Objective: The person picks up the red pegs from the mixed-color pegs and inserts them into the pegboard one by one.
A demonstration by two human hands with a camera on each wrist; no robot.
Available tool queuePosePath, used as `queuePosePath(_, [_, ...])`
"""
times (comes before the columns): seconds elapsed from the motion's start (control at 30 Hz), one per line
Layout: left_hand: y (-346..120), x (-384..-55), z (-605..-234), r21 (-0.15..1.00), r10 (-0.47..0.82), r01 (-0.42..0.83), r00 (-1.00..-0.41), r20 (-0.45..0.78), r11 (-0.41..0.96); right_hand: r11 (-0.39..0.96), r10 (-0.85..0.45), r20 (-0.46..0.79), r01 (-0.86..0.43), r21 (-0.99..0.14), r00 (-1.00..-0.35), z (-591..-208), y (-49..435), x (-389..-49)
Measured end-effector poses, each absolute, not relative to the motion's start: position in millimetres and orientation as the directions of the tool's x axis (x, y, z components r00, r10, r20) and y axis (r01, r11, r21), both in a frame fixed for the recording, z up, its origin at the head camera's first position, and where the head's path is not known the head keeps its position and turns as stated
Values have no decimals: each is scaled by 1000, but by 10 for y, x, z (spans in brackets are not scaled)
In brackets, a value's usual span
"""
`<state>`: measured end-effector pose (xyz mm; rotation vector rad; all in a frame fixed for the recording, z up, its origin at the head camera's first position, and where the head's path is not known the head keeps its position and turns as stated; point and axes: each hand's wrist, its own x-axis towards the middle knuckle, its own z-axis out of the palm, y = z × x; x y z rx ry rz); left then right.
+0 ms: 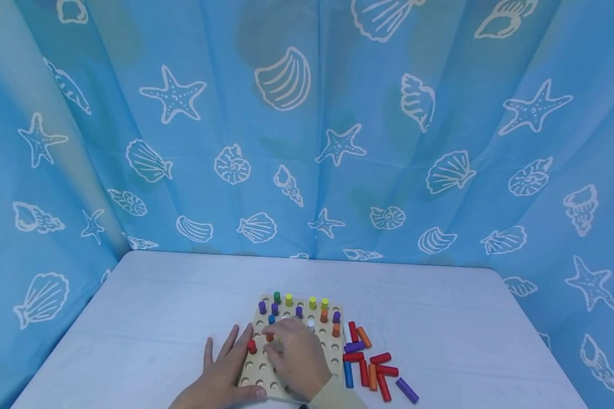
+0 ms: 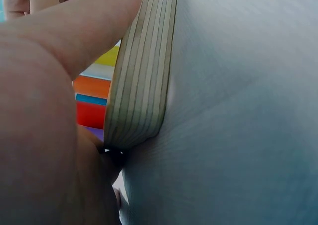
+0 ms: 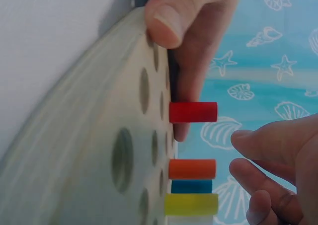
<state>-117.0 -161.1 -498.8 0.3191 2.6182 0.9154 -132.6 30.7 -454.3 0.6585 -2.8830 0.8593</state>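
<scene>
A wooden pegboard lies on the table, with coloured pegs upright in several holes. My left hand rests at its left side, fingers straight and spread, thumb on the near corner. Over the middle of the board is my right hand. In the right wrist view, its thumb and fingertips are apart with nothing between them. They hover just off the tops of an orange peg and a yellow peg. A red peg stands nearer the left hand. The right hand hides some holes in the head view.
Loose red, orange, blue and purple pegs lie right of the board, among them a purple peg farthest out. Yellow pegs and a green peg stand along the far row. A blue shell-patterned curtain surrounds the white table.
</scene>
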Motion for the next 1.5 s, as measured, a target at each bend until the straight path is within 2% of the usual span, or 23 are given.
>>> queuePosePath(0.57, [-1614, -1200, -5019, 637, 293, 42, -910, -295, 770, 721, -227, 220, -315, -617, -949, -4436, 585, -1352])
queuePosePath(1.17, [-1602, -1190, -5007, 651, 276, 9, -910, -310, 759, 692, -95, 336, -305, -655, -937, -4355, 1016, -1534])
queuePosePath(1.33, [-1592, -1191, -4999, 646, 272, 1, -908, -319, 763, 694, -16, 313, -236, -680, -950, -4336, 1142, -1586])
queuePosePath(1.5, [-1586, -1198, -5007, 648, 274, -5, -904, -329, 761, 697, -3, 266, -192, -691, -964, -4344, 1197, -1622])
